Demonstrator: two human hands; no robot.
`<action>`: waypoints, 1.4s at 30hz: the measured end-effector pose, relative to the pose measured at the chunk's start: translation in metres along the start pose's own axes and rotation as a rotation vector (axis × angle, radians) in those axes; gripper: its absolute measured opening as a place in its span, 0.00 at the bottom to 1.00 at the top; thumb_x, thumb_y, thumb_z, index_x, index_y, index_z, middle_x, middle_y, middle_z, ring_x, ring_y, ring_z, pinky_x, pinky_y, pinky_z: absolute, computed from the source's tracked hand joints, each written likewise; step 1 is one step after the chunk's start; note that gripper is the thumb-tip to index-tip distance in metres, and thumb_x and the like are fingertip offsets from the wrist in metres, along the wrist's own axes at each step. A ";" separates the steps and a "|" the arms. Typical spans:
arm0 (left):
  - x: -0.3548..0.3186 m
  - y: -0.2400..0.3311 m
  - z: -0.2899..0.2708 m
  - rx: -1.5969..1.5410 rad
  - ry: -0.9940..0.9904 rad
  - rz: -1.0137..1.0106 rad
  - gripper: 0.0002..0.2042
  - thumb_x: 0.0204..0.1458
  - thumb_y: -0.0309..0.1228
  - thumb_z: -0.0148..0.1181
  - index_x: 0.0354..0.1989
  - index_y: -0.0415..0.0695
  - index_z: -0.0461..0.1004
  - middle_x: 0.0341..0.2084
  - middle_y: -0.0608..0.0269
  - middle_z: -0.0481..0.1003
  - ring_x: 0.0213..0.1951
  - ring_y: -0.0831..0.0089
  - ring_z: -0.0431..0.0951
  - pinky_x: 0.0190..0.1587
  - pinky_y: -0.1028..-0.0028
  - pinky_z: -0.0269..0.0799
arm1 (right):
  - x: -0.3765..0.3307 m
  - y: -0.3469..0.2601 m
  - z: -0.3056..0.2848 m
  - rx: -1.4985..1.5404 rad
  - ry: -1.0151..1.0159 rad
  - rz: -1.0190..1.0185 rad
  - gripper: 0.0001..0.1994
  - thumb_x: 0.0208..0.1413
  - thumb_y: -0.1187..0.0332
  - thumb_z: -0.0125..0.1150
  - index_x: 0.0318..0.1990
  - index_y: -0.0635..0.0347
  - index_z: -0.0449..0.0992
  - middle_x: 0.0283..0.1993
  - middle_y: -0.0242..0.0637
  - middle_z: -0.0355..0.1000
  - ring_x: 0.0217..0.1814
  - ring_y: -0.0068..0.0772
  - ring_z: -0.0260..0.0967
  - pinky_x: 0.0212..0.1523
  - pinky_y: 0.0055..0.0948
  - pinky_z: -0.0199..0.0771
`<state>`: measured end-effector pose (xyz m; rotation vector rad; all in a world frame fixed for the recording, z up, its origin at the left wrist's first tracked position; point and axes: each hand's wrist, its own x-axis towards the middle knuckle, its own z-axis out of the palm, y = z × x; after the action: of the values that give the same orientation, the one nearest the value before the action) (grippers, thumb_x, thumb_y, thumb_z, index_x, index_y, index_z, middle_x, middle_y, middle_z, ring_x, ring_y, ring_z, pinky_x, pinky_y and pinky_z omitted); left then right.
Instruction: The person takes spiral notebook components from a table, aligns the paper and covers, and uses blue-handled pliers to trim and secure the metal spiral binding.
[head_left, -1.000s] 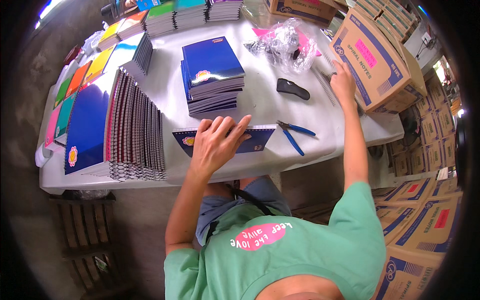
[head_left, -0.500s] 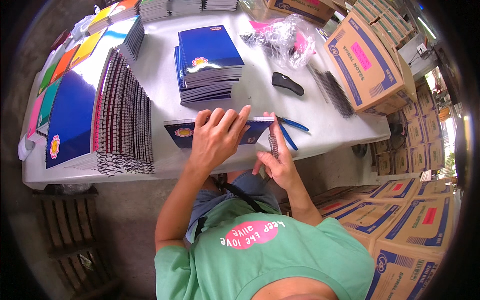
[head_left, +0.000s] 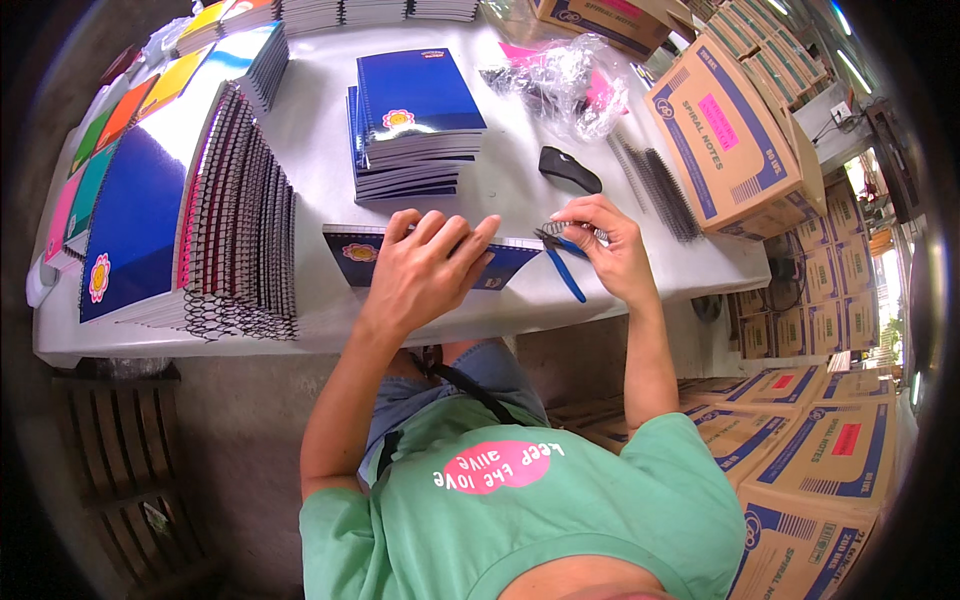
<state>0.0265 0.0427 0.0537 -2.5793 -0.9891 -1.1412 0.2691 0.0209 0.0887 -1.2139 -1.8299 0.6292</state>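
Note:
A blue-covered notebook (head_left: 352,258) stands on its long edge at the table's front, spine side up. My left hand (head_left: 425,265) is closed over its upper edge and holds it. At the notebook's right end, my right hand (head_left: 612,250) pinches a short dark spiral wire coil (head_left: 560,229). Blue-handled pliers (head_left: 567,272) lie just under the coil and against the right fingers; whether the fingers also grip a handle cannot be told. Beyond my hands is a stack of blue notebooks (head_left: 420,90), bound edge to the left.
Tall notebook stacks with loose spiral wires (head_left: 240,220) fill the left side. A black curved object (head_left: 570,170), spare coils (head_left: 672,195), crumpled clear plastic (head_left: 585,85) and a carton (head_left: 735,140) occupy the right. More cartons (head_left: 820,440) are piled beside me; a slatted wooden chair (head_left: 125,440) is at lower left.
My right hand has moved up and right with the coil, from beside the notebook's end to above the pliers. The coil now lies sideways. My left hand stays on the notebook.

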 end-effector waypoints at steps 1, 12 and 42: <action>0.001 0.000 -0.001 0.000 -0.001 0.003 0.20 0.46 0.35 0.63 0.50 0.52 0.73 0.26 0.73 0.69 0.30 0.75 0.70 0.40 0.71 0.59 | 0.001 -0.001 0.000 -0.024 -0.023 -0.017 0.07 0.51 0.76 0.61 0.38 0.62 0.78 0.36 0.33 0.71 0.37 0.24 0.68 0.39 0.23 0.69; 0.000 0.006 0.005 0.089 -0.002 -0.098 0.20 0.46 0.38 0.62 0.50 0.53 0.72 0.29 0.71 0.68 0.37 0.73 0.69 0.49 0.61 0.52 | 0.002 -0.001 -0.015 0.047 -0.393 0.175 0.07 0.53 0.75 0.57 0.40 0.63 0.77 0.30 0.35 0.72 0.32 0.23 0.67 0.32 0.21 0.67; -0.026 0.013 0.010 -0.046 0.139 -0.280 0.22 0.34 0.49 0.69 0.28 0.45 0.70 0.43 0.58 0.66 0.62 0.53 0.58 0.62 0.50 0.44 | 0.038 0.107 -0.008 0.684 0.191 0.083 0.16 0.50 0.85 0.51 0.49 0.71 0.70 0.47 0.43 0.72 0.51 0.35 0.70 0.53 0.35 0.69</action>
<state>0.0283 0.0234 0.0299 -2.4095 -1.3353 -1.4027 0.3220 0.0992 0.0247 -0.8471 -1.2473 1.0398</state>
